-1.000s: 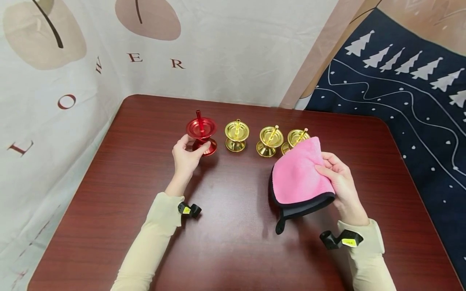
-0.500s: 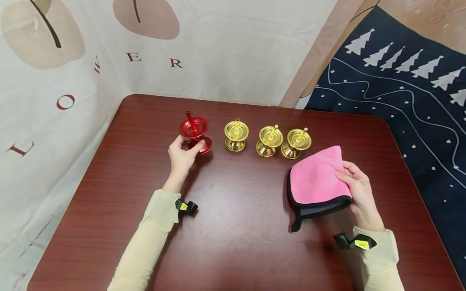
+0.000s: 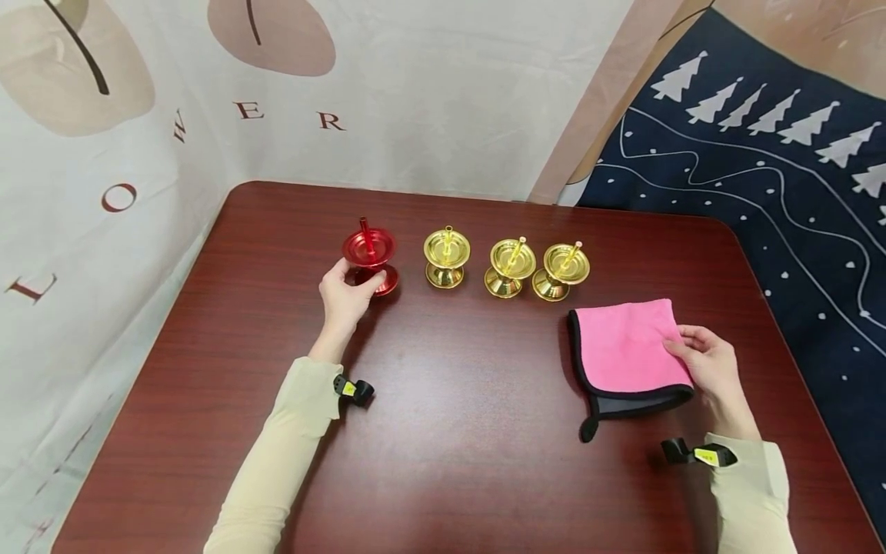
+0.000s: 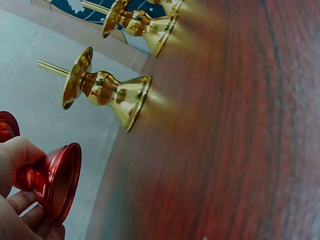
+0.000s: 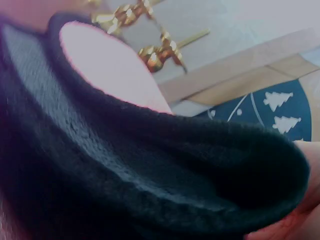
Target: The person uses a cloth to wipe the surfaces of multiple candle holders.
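Note:
My left hand (image 3: 344, 298) grips a shiny red candle holder (image 3: 369, 246) by its narrow stem, at the back left of the table. Its hollow base (image 4: 64, 180) faces the camera in the left wrist view, raised off the tabletop. Over at the right, my right hand (image 3: 713, 368) pinches the right edge of a folded pink cloth (image 3: 630, 346) with black trim. The cloth's dark side fills much of the right wrist view and hides most of that hand there. To the right of the red holder stand three gold candle holders (image 3: 446, 250) in a row.
The dark red wooden table (image 3: 443, 431) has its back edge against a pale printed curtain (image 3: 443, 100). A navy cloth with white trees (image 3: 761, 169) hangs at the right. The middle gold holder (image 3: 511, 260) and the rightmost one (image 3: 565, 265) stand close together.
My right hand has drawn the cloth rightward and down, away from the gold holders, and it lies flatter. My left hand has shifted the red candle holder slightly left.

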A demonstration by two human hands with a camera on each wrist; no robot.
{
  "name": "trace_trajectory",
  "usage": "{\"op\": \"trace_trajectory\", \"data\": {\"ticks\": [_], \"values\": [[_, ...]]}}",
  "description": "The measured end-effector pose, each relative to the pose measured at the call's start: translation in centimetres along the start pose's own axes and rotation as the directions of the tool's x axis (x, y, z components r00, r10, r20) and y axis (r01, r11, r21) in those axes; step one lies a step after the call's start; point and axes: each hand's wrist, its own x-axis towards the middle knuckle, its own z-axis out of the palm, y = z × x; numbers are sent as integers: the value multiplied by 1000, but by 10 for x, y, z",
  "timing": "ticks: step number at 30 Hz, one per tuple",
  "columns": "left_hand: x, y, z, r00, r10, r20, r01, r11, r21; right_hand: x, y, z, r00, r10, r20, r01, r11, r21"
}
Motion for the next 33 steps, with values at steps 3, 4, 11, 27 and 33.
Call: {"op": "trace_trajectory", "data": {"ticks": [3,4,11,27,33], "values": [[1,-2,1,1000,-3,8,3,1000,14,6,7,-1,1000,0,-9,-2,980,-197],[1,-2,1,1000,-7,9,7,1000,12,8,9,-2,1000,0,-5,-2,967,-255],[5,-6,4,998,-48,31,46,998,43,16,12,-5,998,-51,41,65,823,-564],[9,-11,6,994,-89,64,85,995,58,21,8,-3,997,-1,72,45,783,-620],[9,-15,7,992,-106,74,98,990,105,21,7,-4,991,-79,108,130,747,-652]]}}
